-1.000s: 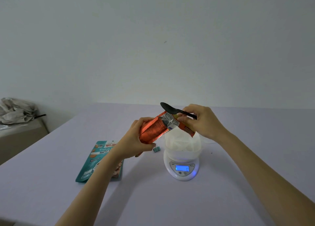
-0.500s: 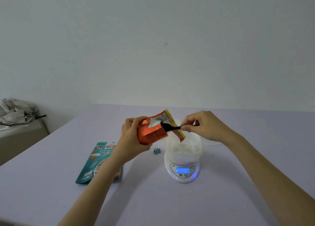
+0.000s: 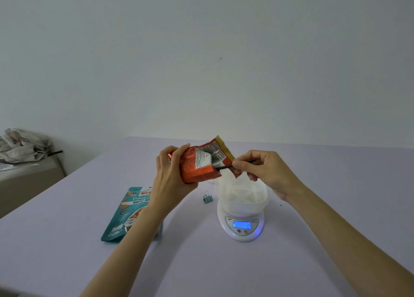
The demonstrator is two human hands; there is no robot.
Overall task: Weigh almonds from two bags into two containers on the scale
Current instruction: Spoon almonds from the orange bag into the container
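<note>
Head view: I observe the left hand (image 3: 172, 175) grasping the orange bag (image 3: 197, 169), which is tilted with its mouth above the white container (image 3: 243, 193) on the scale (image 3: 243, 228). The right hand (image 3: 262, 169) pinches a black spoon (image 3: 224, 167), its bowl inside the bag. The teal bag (image 3: 127, 209) lies flat at left, and a binder clip (image 3: 207, 197) is beside the scale.

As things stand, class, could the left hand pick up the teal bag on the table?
Probably not yet: the left hand grips the orange bag, though the teal bag lies close by.
</note>
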